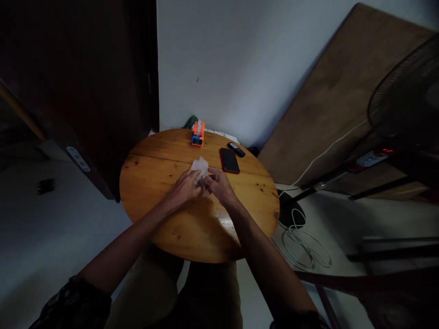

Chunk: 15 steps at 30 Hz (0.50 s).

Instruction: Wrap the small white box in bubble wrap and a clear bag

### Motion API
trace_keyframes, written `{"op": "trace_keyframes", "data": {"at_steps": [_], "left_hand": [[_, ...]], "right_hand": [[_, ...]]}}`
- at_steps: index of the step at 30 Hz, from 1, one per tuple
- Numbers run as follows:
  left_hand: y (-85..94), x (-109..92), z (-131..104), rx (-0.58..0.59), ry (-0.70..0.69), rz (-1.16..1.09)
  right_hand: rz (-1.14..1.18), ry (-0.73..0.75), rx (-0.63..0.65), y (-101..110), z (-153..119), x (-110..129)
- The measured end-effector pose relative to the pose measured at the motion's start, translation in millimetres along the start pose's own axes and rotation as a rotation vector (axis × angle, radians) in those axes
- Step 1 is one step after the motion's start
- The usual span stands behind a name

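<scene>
A crumpled white piece, thin like tissue or paper [200,164], is between my two hands above the middle of the round wooden table [151,192]. From the left, my left hand [186,186] closes on it with bent fingers. My right hand [220,185] pinches its right side with the thumb and forefinger. Part of the white piece is hidden behind the fingers. Beyond my right hand lies a dark phone with a red edge [229,161]. Next to the phone is a small black remote or keypad phone [236,149].
An orange and blue tape dispenser [198,133] stands at the table's far edge by the wall. At the right are a fan [408,91], a leaning brown board [329,87] and a coiled white cable [305,249] on the floor. A dark door [85,68] stands left.
</scene>
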<state>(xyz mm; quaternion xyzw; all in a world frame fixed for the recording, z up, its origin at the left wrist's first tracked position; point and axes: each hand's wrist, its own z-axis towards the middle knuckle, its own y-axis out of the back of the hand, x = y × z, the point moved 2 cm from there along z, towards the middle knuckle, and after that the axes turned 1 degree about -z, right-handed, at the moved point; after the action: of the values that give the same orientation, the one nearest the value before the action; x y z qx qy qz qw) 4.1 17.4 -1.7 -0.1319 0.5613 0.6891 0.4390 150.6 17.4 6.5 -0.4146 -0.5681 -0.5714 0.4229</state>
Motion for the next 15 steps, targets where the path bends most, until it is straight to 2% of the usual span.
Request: {"op": "trace_keyframes", "data": {"at_steps": [3, 6, 9, 11, 13, 15], "left_hand": [[0.3, 7, -4, -0.061, 0.073, -0.210], [2.6, 11, -5, -0.083, 0.190, -0.417], [4.3, 10, -4, -0.103, 0.219, -0.414], [3.5, 10, -3, -0.122, 0.184, -0.342], [1.3, 10, -3, -0.132, 0.147, -0.289], [-1.1, 12, -3, -0.113, 0.124, -0.248]], "right_hand": [[-0.007, 0.007, 0.126, 3, -7, 4], [-0.180, 0.092, 0.184, 0, -7, 6], [-0.480, 0.168, 0.134, -6, -4, 10], [-0.576, 0.213, 0.124, -7, -3, 13], [-0.482, 0.240, 0.195, -5, -3, 13], [-0.253, 0.237, 0.271, 2, -5, 10]]}}
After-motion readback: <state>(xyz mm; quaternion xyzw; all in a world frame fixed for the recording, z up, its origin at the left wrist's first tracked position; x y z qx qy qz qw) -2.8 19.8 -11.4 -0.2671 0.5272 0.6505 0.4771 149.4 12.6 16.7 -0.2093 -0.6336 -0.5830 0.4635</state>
